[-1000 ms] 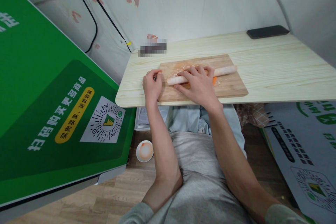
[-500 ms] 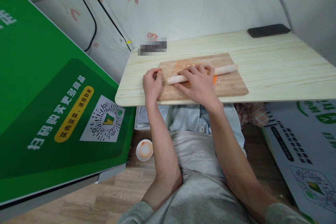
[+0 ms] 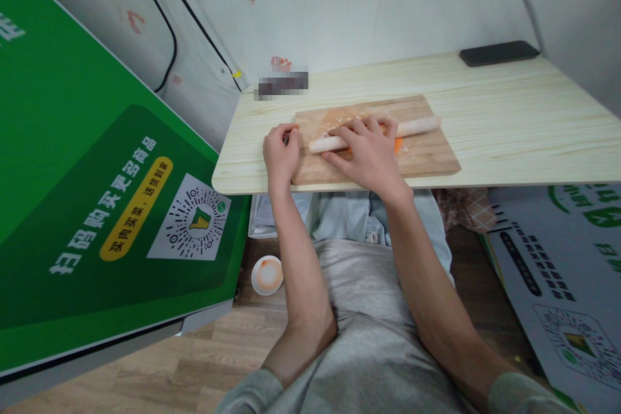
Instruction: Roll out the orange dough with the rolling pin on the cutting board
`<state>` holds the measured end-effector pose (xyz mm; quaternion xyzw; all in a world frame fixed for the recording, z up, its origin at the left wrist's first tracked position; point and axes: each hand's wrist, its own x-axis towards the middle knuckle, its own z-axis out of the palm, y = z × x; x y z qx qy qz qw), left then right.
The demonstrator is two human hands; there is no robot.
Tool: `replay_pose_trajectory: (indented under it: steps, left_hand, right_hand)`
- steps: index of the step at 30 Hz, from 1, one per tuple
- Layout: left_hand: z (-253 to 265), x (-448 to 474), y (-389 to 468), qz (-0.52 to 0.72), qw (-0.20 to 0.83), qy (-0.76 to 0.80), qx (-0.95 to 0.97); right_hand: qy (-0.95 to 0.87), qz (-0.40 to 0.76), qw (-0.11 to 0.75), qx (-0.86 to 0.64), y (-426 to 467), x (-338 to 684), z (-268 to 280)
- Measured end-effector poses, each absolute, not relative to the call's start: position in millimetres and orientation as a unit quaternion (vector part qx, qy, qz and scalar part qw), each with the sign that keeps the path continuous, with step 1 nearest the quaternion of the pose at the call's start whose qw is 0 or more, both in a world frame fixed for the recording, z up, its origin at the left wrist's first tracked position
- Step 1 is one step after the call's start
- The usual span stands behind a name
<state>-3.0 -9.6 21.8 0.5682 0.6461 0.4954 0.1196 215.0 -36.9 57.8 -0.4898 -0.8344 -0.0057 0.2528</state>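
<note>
A wooden cutting board (image 3: 427, 158) lies on the light wood table, with orange pieces and small pale crumbs on it. Across the board runs a long pale stick-shaped thing (image 3: 420, 126); whether it is a peeled root or a rolling pin I cannot tell. My right hand (image 3: 373, 152) is laid over its middle, fingers on the far side and thumb on the near side, holding it against the board. At the board's left edge, my left hand (image 3: 282, 155) is closed, fingers curled. A small dark spot shows between those fingers; what it is stays hidden.
A black phone-like slab (image 3: 499, 53) lies at the table's back right. A blurred dark object (image 3: 282, 85) sits at the back left. Below the table a white bowl (image 3: 266, 275) stands on the floor. Green panels (image 3: 72, 162) rise close on the left.
Both hands and the pale stick hold almost the same position on the board. The whole view has shifted very slightly.
</note>
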Motion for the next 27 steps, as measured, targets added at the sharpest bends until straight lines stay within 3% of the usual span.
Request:
replay_pose_trajectory:
  steps: [27]
  left_hand:
    - [21.7,-2.6,-10.4,0.490,0.111,0.646,0.574]
  right_hand:
    - [-0.834,-0.008,0.258,-0.488,-37.5,214.8,57.4]
